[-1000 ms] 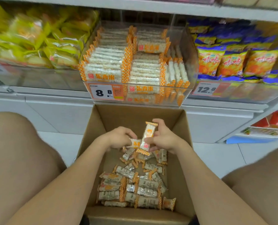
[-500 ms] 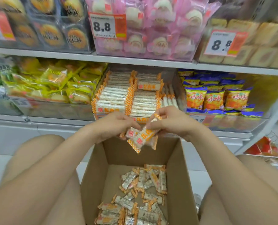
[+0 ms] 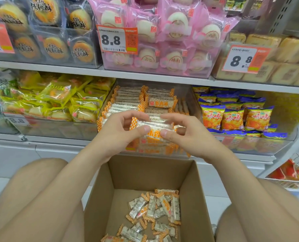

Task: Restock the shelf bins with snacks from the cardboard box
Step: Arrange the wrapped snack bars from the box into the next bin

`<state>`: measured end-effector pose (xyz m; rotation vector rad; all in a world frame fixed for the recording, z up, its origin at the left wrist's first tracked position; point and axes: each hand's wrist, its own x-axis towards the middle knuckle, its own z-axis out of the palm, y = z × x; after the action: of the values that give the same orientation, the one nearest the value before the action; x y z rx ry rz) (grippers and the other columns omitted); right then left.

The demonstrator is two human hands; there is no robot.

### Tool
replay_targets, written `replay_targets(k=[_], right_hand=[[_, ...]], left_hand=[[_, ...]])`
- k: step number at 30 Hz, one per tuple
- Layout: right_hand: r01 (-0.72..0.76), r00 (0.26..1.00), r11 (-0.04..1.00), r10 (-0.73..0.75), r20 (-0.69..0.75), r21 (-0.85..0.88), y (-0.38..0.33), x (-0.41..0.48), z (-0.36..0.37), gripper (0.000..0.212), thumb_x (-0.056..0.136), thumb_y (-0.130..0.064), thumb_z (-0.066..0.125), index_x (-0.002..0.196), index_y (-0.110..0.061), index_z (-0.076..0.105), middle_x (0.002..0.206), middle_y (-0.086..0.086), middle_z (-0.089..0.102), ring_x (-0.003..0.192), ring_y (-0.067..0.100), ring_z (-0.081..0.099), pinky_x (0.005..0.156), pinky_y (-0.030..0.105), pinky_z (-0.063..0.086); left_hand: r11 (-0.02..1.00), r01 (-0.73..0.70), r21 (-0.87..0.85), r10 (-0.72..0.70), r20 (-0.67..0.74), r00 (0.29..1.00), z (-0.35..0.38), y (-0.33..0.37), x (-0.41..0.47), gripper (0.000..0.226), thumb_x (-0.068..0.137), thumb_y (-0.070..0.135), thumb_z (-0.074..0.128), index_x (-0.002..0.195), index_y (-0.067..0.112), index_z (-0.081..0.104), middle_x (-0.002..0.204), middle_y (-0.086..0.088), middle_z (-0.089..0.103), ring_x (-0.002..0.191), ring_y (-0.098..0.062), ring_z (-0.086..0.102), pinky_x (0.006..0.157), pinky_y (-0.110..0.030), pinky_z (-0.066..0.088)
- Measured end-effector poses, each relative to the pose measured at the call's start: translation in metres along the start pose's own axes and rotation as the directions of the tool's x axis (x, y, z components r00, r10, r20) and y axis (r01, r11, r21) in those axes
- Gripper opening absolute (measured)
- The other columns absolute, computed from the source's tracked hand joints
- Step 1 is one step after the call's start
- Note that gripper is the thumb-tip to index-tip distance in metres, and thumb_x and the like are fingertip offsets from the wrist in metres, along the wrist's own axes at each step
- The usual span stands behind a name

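Both left hand (image 3: 120, 137) and right hand (image 3: 187, 137) pinch the bars (image 3: 154, 126) endwise, lying crosswise, probably just over the front edge of the bin (image 3: 195, 105).

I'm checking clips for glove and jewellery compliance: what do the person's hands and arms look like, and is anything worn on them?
The left hand and the right hand are bare: no gloves, rings, watch or bracelet show. The nails look short and unpainted. The forearms are uncovered, with no sleeve in view.
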<state>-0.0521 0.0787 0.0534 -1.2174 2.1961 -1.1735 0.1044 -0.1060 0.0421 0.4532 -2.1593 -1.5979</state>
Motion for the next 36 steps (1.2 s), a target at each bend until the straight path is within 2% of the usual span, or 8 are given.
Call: replay_targets(k=[4, 9, 14, 20, 26, 28, 31, 36], right_hand=[[0.065, 0.994, 0.992, -0.056, 0.092, -0.103, -0.008, 0.009, -0.015, 0.042, 0.099, -0.039, 0.071, 0.139, -0.032, 0.064, 0.125, -0.016, 0.068, 0.096, 0.006, 0.072, 0.088, 0.033, 0.059], [-0.034, 0.989, 0.904, -0.031, -0.143, -0.427, 0.011, 0.058, -0.028, 0.047, 0.103, -0.034, 0.064, 0.147, -0.022, 0.055, 0.138, 0.000, 0.061, 0.123, 0.022, 0.062, 0.101, 0.036, 0.048], [-0.155, 0.980, 0.817, 0.057, -0.190, -0.555, 0.034, 0.103, -0.011, 0.048, 0.107, -0.025, 0.056, 0.151, -0.012, 0.046, 0.142, 0.021, 0.048, 0.131, 0.041, 0.049, 0.109, 0.045, 0.042], [-0.188, 0.969, 0.826, 0.067, -0.239, -0.531, 0.046, 0.133, 0.013, 0.050, 0.103, -0.025, 0.049, 0.151, -0.017, 0.042, 0.149, 0.030, 0.036, 0.137, 0.051, 0.039, 0.113, 0.049, 0.038], [-0.128, 0.991, 0.770, 0.069, -0.118, -0.625, 0.035, 0.150, 0.035, 0.065, 0.106, -0.023, 0.040, 0.165, -0.011, 0.018, 0.160, 0.044, 0.014, 0.135, 0.056, 0.047, 0.112, 0.049, 0.041], [-0.126, 0.992, 0.721, 0.079, -0.099, -0.682, 0.045, 0.151, 0.040, 0.066, 0.107, -0.028, 0.037, 0.167, -0.016, 0.011, 0.167, 0.036, 0.000, 0.152, 0.055, 0.020, 0.124, 0.056, 0.023], [-0.084, 0.988, 0.581, -0.058, -0.144, -0.809, 0.050, 0.151, 0.041, 0.068, 0.102, -0.037, 0.039, 0.163, -0.014, 0.022, 0.170, 0.019, 0.016, 0.159, 0.042, -0.004, 0.125, 0.061, -0.002], [-0.044, 0.991, 0.588, -0.076, -0.110, -0.808, 0.039, 0.149, 0.035, 0.064, 0.094, -0.030, 0.047, 0.153, -0.009, 0.035, 0.156, 0.014, 0.039, 0.149, 0.037, 0.027, 0.119, 0.057, 0.026]], left_hand=[[0.992, -0.100, 0.072, 0.101, -0.006, 0.995, -0.003, 0.001, 0.009, 0.044, 0.088, 0.034, 0.084, 0.129, 0.035, 0.067, 0.120, 0.013, 0.075, 0.112, -0.008, 0.070, 0.097, -0.040, 0.059], [0.735, -0.171, 0.657, 0.323, -0.117, 0.939, 0.002, -0.019, 0.028, 0.047, 0.104, 0.040, 0.057, 0.146, 0.020, 0.054, 0.147, 0.003, 0.056, 0.138, -0.015, 0.049, 0.114, -0.038, 0.040], [0.509, -0.007, 0.861, 0.113, -0.058, 0.992, 0.014, -0.031, 0.048, 0.062, 0.107, 0.056, 0.032, 0.162, 0.027, 0.030, 0.174, -0.002, 0.016, 0.161, -0.025, 0.012, 0.125, -0.059, 0.012], [0.300, 0.047, 0.953, 0.075, -0.073, 0.995, 0.024, -0.040, 0.057, 0.073, 0.105, 0.062, 0.024, 0.167, 0.026, 0.009, 0.175, -0.004, 0.014, 0.161, -0.032, 0.013, 0.125, -0.061, 0.009], [0.285, 0.025, 0.958, 0.056, -0.042, 0.998, 0.020, -0.040, 0.059, 0.074, 0.105, 0.062, 0.027, 0.167, 0.027, 0.004, 0.175, -0.003, 0.011, 0.161, -0.032, 0.009, 0.126, -0.062, 0.009], [0.286, 0.021, 0.958, 0.052, -0.037, 0.998, 0.019, -0.040, 0.058, 0.075, 0.105, 0.064, 0.028, 0.167, 0.028, 0.004, 0.175, -0.004, 0.010, 0.161, -0.032, 0.008, 0.126, -0.062, 0.008], [0.296, 0.018, 0.955, 0.057, -0.036, 0.998, 0.017, -0.040, 0.056, 0.078, 0.103, 0.069, 0.026, 0.167, 0.030, 0.005, 0.175, -0.005, 0.009, 0.161, -0.032, 0.007, 0.125, -0.062, 0.007], [0.349, 0.013, 0.937, 0.082, -0.044, 0.996, 0.015, -0.039, 0.053, 0.080, 0.100, 0.073, 0.033, 0.165, 0.028, 0.019, 0.173, -0.007, 0.019, 0.159, -0.032, 0.014, 0.126, -0.061, 0.009]])
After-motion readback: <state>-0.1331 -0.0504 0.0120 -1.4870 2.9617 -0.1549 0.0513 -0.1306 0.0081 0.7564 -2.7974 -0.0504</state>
